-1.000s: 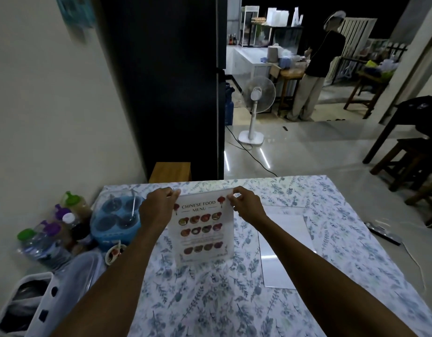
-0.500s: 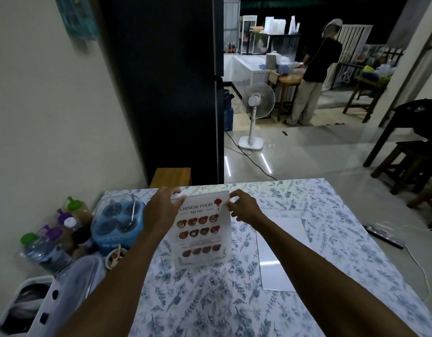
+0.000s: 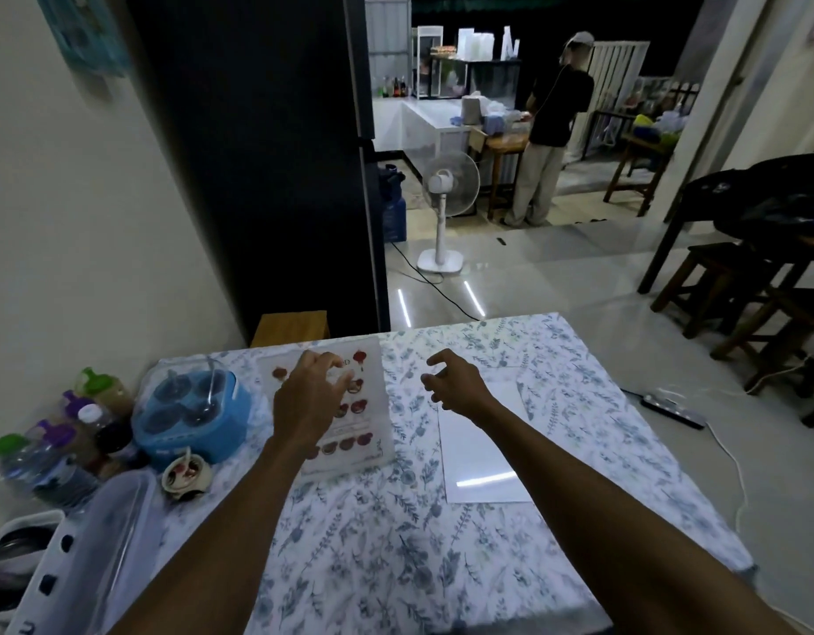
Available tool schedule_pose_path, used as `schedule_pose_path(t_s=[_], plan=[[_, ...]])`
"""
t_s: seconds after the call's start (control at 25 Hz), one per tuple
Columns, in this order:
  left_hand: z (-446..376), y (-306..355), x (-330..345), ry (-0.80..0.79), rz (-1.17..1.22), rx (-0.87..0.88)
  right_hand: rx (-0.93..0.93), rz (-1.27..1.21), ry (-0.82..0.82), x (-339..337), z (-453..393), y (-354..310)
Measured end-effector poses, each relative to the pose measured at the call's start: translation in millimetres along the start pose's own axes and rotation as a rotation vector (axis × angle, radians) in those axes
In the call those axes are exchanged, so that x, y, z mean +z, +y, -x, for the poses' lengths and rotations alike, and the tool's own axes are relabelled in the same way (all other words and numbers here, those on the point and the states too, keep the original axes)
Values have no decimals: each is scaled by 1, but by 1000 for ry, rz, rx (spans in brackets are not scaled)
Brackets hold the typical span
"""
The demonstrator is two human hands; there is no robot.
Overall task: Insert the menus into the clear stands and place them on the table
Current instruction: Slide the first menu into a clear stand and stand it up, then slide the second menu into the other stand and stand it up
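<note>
Left edge of table (image 3: 579, 451), near corner: white perforated basket (image 3: 25, 561) with a clear lid (image 3: 116, 520) leaning across it. Beyond it along the same edge, a cluster of bottles (image 3: 52, 442) with green and purple caps, then a blue condiment caddy (image 3: 192, 412) under a clear cover, with a small round dish (image 3: 186, 475) touching its near side. Floral cloth covers the whole top. Menu in its clear stand (image 3: 350, 414) sits on the cloth just right of the caddy, toward the far left corner, face toward me and leaning back; the upper print is blurred and partly hidden by my hand. My left hand (image 3: 311, 396) is in front of the stand's upper half, palm away from me, fingers spread and loosely curled, holding nothing; I cannot tell whether the fingertips touch the stand. My right hand (image 3: 455, 382) is over bare cloth between the stand and the sheet, well clear of the stand, fingers half curled and parted, empty. Both forearms reach in from the near edge. Right of the right wrist a blank white sheet (image 3: 480, 451) lies flat near the table's centre, catching a strip of glare. Past the far edge: wooden stool (image 3: 290, 327), white pedestal fan (image 3: 446, 194), a person (image 3: 551, 126) standing at a counter; dark stools to the right.
</note>
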State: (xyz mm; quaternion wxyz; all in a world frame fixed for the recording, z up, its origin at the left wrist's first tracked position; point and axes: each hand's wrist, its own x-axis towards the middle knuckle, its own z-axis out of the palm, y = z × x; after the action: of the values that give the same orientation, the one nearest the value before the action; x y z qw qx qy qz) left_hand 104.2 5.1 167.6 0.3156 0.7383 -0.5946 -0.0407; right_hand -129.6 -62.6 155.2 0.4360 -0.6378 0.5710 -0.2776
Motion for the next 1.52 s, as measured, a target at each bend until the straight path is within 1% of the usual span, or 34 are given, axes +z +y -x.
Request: schedule_pose_path(t_s=[0.12,0.32,0.48,0.64,0.72,0.88,0.92,1.0,1.12,1.24,1.36,1.4,1.52], plan=[[23,28,25,-26,10,51,34,-9,19,-24,25,26],[64,65,79,-183,93,67,140,9,64,-60,59,89],[83,75,126,-331,119,55,232,38,97,-78,70,140],[79,74,175,-460,130,44,345,49,128,-86,58,186],[72,68,197,-539,115,3,395,82,130,-89,48,205],[57,47,237,-741,34,-187,520,225,90,-87,24,238],[54,43,245,-770,19,-230,544,264,75,-86,20,246],[53,40,256,-748,21,-281,572,326,72,-82,17,259],[47,47,264,-675,35,-308,622,307,131,-74,13,266],[37,42,268,-678,89,-447,652,268,142,-71,7,266],[30,27,266,-694,307,-654,682,195,157,-72,4,267],[32,26,263,-682,361,-683,676,160,162,-72,4,266],[41,35,246,-593,440,-697,592,90,196,-78,8,256]])
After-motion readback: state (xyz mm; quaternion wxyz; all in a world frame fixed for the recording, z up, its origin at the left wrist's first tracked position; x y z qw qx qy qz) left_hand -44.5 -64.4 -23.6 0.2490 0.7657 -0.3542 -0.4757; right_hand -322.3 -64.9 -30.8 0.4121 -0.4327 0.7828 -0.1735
